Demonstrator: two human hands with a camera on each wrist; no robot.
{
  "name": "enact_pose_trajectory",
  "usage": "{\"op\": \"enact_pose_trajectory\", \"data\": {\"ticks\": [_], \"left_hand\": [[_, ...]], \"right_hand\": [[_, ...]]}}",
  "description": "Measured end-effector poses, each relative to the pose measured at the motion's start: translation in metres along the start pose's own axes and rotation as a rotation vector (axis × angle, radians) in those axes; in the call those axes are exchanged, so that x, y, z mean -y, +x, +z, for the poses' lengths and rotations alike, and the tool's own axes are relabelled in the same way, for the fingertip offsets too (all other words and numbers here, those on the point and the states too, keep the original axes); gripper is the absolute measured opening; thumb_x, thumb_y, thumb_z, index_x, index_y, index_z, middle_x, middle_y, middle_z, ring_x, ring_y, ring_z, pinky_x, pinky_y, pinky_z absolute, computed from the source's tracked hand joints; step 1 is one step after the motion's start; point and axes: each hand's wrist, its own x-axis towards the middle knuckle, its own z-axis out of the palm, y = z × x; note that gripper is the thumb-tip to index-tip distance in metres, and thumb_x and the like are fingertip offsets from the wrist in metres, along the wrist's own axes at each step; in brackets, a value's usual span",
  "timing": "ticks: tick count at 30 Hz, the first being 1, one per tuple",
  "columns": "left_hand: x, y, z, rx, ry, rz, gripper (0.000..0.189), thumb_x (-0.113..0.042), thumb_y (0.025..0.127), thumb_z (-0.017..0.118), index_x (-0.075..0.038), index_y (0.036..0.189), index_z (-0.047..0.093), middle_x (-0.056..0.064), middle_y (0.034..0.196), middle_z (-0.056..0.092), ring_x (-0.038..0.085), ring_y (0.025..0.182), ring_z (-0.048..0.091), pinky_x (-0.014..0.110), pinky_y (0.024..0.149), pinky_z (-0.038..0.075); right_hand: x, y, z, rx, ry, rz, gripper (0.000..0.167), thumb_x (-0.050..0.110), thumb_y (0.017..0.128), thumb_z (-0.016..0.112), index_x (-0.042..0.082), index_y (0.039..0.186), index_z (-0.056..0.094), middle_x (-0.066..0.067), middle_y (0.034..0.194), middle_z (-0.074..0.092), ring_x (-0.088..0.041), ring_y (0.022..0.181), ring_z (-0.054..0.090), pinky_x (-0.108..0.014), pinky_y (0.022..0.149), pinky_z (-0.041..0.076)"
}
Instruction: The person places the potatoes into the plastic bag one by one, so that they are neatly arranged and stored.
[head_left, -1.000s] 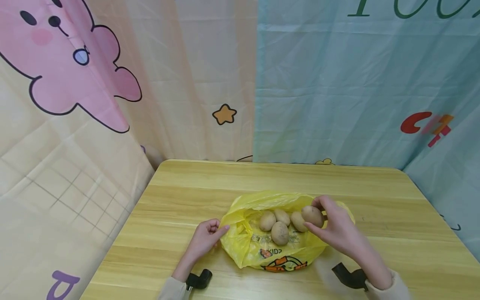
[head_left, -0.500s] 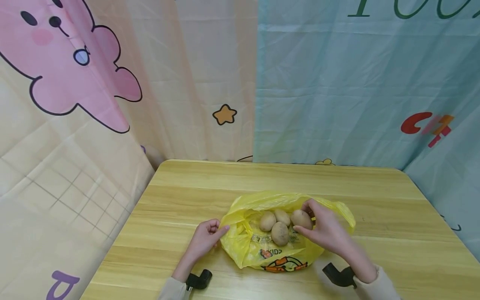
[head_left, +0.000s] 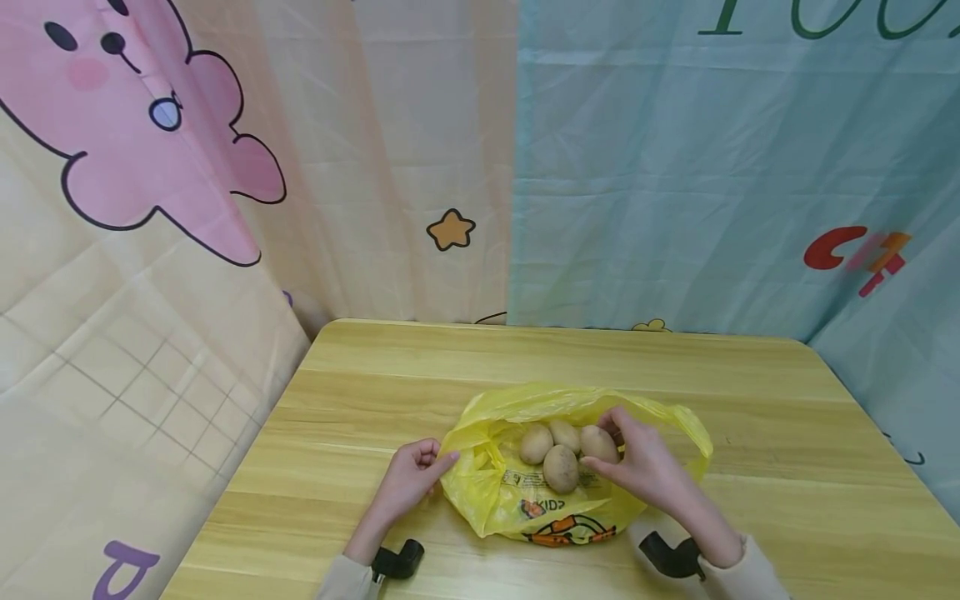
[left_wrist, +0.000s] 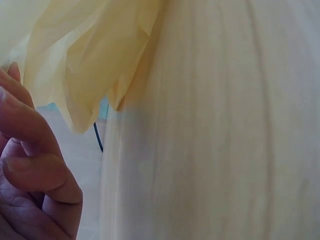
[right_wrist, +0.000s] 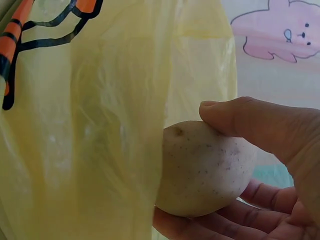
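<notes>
A yellow plastic bag point(head_left: 487, 512) lies on its side on the table, its mouth spread wide. Inside sit several brown potatoes point(head_left: 561, 469) grouped together. My left hand point(head_left: 411, 477) pinches the bag's left edge between thumb and fingers; its curled fingers point(left_wrist: 42, 172) show beside the yellow plastic in the left wrist view. At the right side of the mouth, my right hand point(head_left: 641, 458) grips a speckled potato point(right_wrist: 205, 167), thumb over it and fingers beneath. In the right wrist view the bag's wall covers part of that potato.
The wooden table point(head_left: 390, 367) extends around the bag on all sides. Printed curtains point(head_left: 637, 167) hang behind it and along both sides. A black camera mount sits on each wrist, close over the table's near part.
My right hand has moved left and down with a potato, bringing it from above the bag's right side in among the other potatoes. The left hand stays at the bag's edge.
</notes>
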Motion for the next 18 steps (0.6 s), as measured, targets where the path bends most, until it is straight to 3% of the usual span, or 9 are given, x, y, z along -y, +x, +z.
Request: {"op": "enact_pose_trajectory", "data": {"ticks": [18], "left_hand": [[0.0006,0.0006,0.0003,-0.014,0.014,-0.020,0.021,-0.010,0.091,0.065,-0.001,0.074,0.056,0.003,0.055,0.045,0.008,0.044,0.040,0.018,0.043,0.033]], "right_hand": [[-0.0037,-0.0038,0.0081,0.041,-0.083,0.063,0.040,0.020,0.068,0.087,0.006,0.092,0.059,0.005,0.075,0.055,-0.008,0.063,0.046,-0.024,0.053,0.041]]}}
